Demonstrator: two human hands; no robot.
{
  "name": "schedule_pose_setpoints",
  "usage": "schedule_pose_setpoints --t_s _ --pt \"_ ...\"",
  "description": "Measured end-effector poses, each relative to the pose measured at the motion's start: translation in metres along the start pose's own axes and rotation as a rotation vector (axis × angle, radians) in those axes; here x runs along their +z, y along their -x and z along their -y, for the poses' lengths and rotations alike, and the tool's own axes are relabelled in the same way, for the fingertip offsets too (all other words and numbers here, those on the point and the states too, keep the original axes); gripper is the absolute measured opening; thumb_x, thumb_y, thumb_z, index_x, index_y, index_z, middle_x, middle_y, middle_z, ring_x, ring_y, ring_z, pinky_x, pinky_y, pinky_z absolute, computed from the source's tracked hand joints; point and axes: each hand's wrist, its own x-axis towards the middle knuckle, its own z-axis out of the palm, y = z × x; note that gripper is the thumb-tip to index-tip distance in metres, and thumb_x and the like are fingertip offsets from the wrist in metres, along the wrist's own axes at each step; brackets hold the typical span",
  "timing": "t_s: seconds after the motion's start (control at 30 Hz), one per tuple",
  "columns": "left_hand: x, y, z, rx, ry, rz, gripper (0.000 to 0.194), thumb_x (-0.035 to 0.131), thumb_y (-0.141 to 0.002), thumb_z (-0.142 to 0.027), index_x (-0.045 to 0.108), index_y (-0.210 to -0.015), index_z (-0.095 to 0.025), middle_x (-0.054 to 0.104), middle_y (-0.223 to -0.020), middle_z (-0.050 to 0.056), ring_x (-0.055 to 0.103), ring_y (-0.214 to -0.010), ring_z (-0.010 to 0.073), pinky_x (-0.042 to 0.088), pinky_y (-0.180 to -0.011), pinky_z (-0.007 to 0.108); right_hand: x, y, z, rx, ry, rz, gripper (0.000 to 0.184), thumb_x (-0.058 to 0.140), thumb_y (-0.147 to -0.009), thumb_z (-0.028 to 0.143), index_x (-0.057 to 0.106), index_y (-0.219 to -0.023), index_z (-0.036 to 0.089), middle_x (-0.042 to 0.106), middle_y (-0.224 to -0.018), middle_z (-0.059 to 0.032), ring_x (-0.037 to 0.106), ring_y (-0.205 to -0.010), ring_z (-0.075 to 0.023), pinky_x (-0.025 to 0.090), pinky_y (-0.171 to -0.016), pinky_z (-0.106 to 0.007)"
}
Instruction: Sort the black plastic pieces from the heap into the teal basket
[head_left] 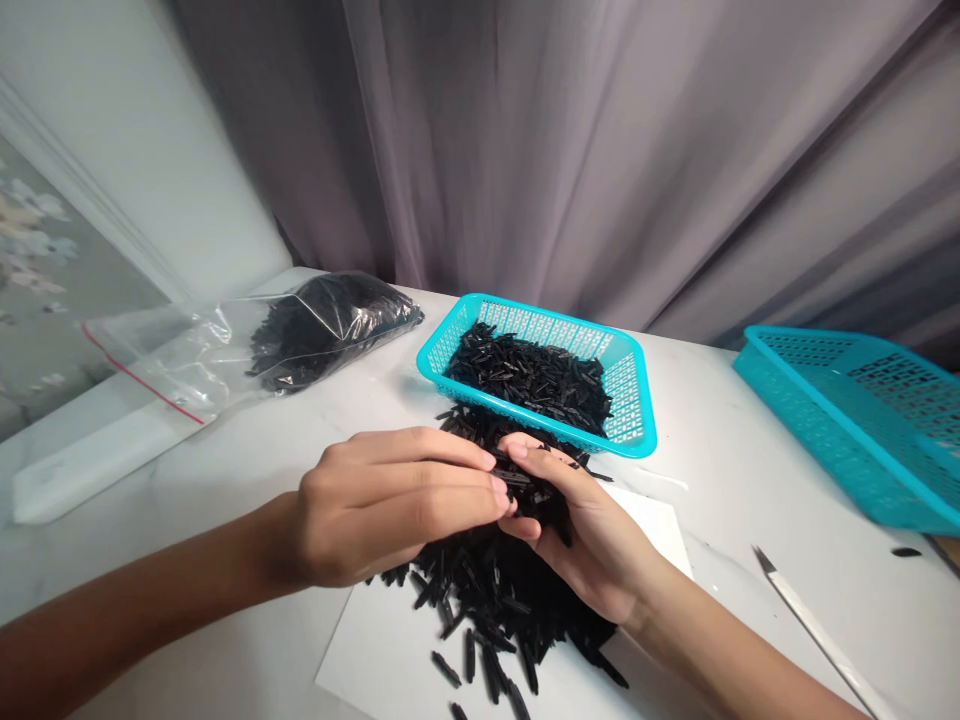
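My right hand (581, 510) is cupped around a small bunch of thin black plastic-looking pieces (551, 505). My left hand (394, 495) meets it from the left, its fingers held together and closed on the black pieces at the right fingertips. Just below both hands, a loose pile of the same black pieces (480, 600) covers much of a white sheet (360, 650). Directly behind the hands stands a turquoise basket (637, 400), partly filled with more of these pieces. My left thumb is hidden.
On the left lies a clear zip bag (330, 320) of black pieces beside a white block (97, 455). A second turquoise basket (795, 400) stands at right. Before it lies a craft knife (817, 630), blade pointing away, and one stray black piece (906, 552). A grey curtain (525, 150) hangs behind.
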Motion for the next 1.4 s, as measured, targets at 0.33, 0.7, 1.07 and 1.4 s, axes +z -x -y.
schedule_pose_setpoints --t_s 0.33,0.7,1.07,1.4 --pt "-0.001 0.005 -0.002 0.074 -0.020 0.035 0.008 0.064 -0.090 -0.003 0.070 -0.095 -0.005 0.080 -0.092 0.009 0.075 -0.099 0.0188 0.065 -0.089 0.025 -0.001 0.000 0.000 -0.002 0.001 0.017 0.015 0.077 -0.085 0.026 0.067 -0.082 0.016 0.061 -0.072 0.0019 0.054 -0.062 -0.0076 0.041 -0.047 -0.014" --pt "0.030 -0.045 0.051 -0.454 0.013 0.140 0.013 0.075 -0.087 -0.029 0.073 -0.092 -0.018 0.076 -0.102 0.003 0.069 -0.098 0.0174 0.055 -0.089 0.030 0.002 0.001 -0.003 -0.067 -0.032 -0.028 0.018 0.078 -0.083 0.028 0.066 -0.081 0.016 0.063 -0.074 -0.0023 0.051 -0.059 -0.0081 0.034 -0.045 -0.014" --pt "0.010 -0.018 0.027 -0.521 0.165 0.233 0.005 0.078 -0.082 -0.017 0.076 -0.087 -0.019 0.077 -0.083 0.000 0.069 -0.076 0.0142 0.054 -0.071 0.026 0.006 0.003 -0.011 -0.173 -0.016 -0.048 0.023 0.082 -0.080 0.032 0.066 -0.077 0.016 0.061 -0.068 -0.0002 0.050 -0.058 -0.0082 0.035 -0.045 -0.015" --pt "0.014 -0.016 0.032 -0.507 0.160 0.138 0.003 0.079 -0.082 -0.017 0.077 -0.083 -0.018 0.078 -0.080 -0.001 0.070 -0.075 0.0107 0.054 -0.073 0.021 0.002 0.001 -0.011 -0.187 -0.043 -0.041 0.017 0.077 -0.084 0.031 0.070 -0.083 0.016 0.063 -0.073 -0.0013 0.050 -0.059 -0.0076 0.034 -0.045 -0.015"
